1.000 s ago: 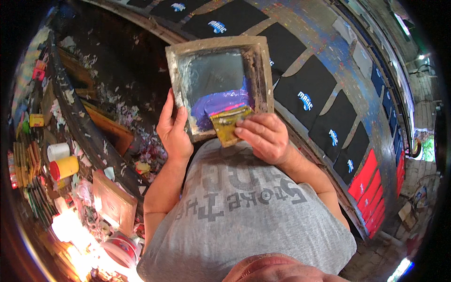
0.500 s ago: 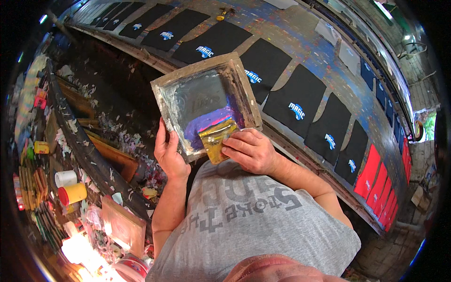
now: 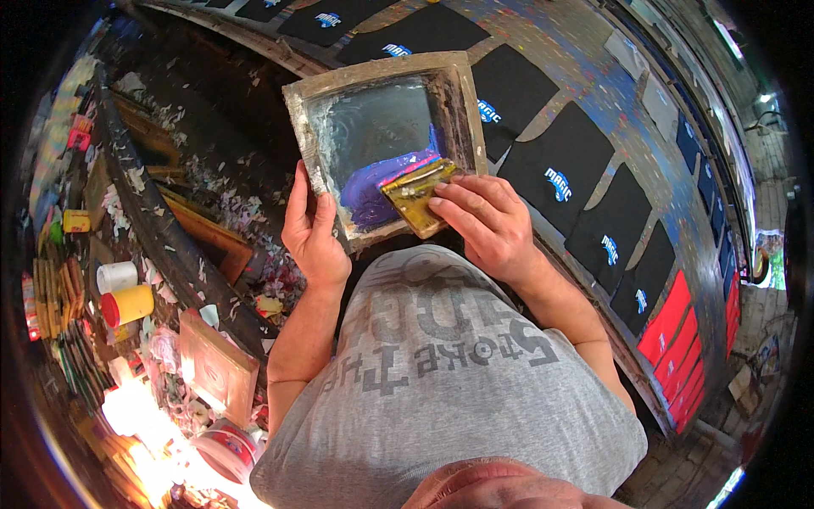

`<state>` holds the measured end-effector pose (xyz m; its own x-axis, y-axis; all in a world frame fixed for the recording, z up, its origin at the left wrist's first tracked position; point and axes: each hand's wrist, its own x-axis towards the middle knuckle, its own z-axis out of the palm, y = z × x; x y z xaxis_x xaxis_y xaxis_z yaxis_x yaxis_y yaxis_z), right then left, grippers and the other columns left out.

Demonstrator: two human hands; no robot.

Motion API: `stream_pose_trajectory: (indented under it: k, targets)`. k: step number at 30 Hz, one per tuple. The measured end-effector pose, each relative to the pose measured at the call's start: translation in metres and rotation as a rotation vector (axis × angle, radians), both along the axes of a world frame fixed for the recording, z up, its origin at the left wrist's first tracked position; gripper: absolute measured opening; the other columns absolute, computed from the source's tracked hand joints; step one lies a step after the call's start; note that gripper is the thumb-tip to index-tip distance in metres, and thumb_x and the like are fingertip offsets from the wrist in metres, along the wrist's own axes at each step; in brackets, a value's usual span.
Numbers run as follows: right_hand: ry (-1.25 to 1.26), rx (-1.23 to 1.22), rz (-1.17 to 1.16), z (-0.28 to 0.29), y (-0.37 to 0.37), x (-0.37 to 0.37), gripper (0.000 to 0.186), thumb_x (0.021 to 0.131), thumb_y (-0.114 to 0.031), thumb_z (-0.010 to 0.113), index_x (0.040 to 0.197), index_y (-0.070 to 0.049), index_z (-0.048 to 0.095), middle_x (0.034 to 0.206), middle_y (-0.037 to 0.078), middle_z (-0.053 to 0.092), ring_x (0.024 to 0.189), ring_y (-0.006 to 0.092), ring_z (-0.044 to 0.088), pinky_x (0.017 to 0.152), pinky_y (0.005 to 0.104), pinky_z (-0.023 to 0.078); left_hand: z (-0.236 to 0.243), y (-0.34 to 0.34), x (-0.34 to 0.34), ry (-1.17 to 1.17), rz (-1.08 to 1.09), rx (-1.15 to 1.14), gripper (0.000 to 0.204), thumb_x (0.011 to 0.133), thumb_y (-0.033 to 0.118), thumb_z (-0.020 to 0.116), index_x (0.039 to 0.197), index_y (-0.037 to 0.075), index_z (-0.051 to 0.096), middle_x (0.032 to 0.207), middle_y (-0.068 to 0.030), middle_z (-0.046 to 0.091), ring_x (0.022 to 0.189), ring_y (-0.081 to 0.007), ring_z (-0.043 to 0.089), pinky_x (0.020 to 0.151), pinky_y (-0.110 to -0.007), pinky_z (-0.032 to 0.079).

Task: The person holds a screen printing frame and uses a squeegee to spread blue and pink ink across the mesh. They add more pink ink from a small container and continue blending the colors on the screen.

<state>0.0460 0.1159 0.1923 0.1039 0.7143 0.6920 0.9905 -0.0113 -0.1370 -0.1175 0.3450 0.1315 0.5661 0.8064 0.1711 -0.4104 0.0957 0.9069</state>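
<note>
I see a small screen-printing frame held up in front of my torso, its dark mesh coated in the lower part with thick purple ink and a streak of pink. My left hand grips the frame's left side. My right hand is closed on a yellow squeegee, whose edge lies in the ink at the lower right of the mesh.
A long paint-spattered print table curves along the right, carrying several printed black, red and navy fabric pieces. At left, a dark paper-littered trough lies beside a yellow pot, a white pot and stacked wooden frames.
The frame sits higher and straighter in view than half a second ago, with the surroundings also shifted. My right hand has turned the squeegee to a more slanted angle toward the lower right.
</note>
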Motion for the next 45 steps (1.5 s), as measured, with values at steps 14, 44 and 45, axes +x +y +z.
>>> stream_pose_trajectory:
  k: [14,44,45]
  targets:
    - [0.021,0.007,-0.042,-0.003,0.005,-0.013,0.043,0.088,-0.008,0.082,0.13,-0.005,0.088,0.131,0.01,0.088,0.117,0.0317,0.081,0.096,0.0467,0.063,0.01,0.0,0.006,0.0,-0.001,-0.029,0.06,0.121,0.002,0.068,0.178,-0.009,0.051,0.178,-0.0192,0.062,0.156,-0.0238,0.064,0.133,-0.038,0.048]
    - [0.112,-0.024,-0.045,0.001,0.001,-0.008,0.044,0.087,-0.006,0.083,0.131,-0.004,0.087,0.126,0.012,0.087,0.112,0.0328,0.081,0.093,0.0466,0.062,-0.005,0.01,-0.007,0.038,-0.013,0.034,0.061,0.121,0.003,0.068,0.178,-0.007,0.052,0.176,-0.017,0.063,0.153,-0.0226,0.065,0.131,-0.038,0.049]
    - [0.084,-0.039,-0.006,-0.001,0.0,-0.01,0.043,0.087,-0.006,0.083,0.13,-0.004,0.087,0.126,0.012,0.087,0.113,0.033,0.081,0.094,0.0463,0.062,-0.004,0.011,-0.007,0.037,-0.013,0.034,0.061,0.121,0.004,0.068,0.179,-0.008,0.051,0.176,-0.0174,0.064,0.153,-0.0234,0.065,0.131,-0.039,0.048]
